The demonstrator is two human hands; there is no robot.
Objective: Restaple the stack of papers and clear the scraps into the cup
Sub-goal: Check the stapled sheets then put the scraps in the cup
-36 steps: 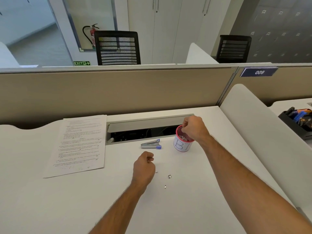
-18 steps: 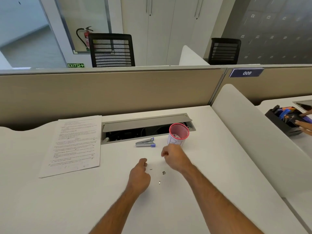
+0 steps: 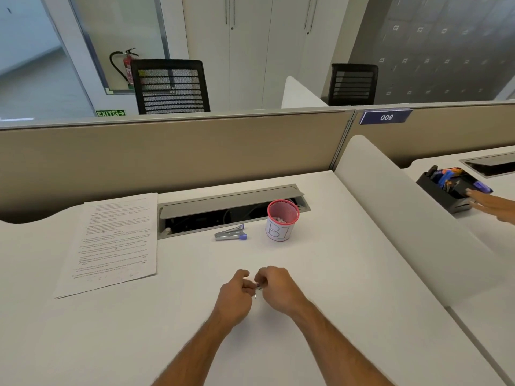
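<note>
While both hands (image 3: 259, 291) pinch scraps (image 3: 257, 291), white desk (image 3: 334, 274), beige partition (image 3: 167, 160)

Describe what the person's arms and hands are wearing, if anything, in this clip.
Nothing visible: the left hand and right hand are bare, no gloves. Both forearms are bare to the frame's bottom edge, with no sleeve, watch or bracelet showing. Rings cannot be ruled out; the fingers are curled.

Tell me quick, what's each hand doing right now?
Left hand: curled shut; contents cannot be told.
Right hand: fingers pinched at a small scrap.
</note>
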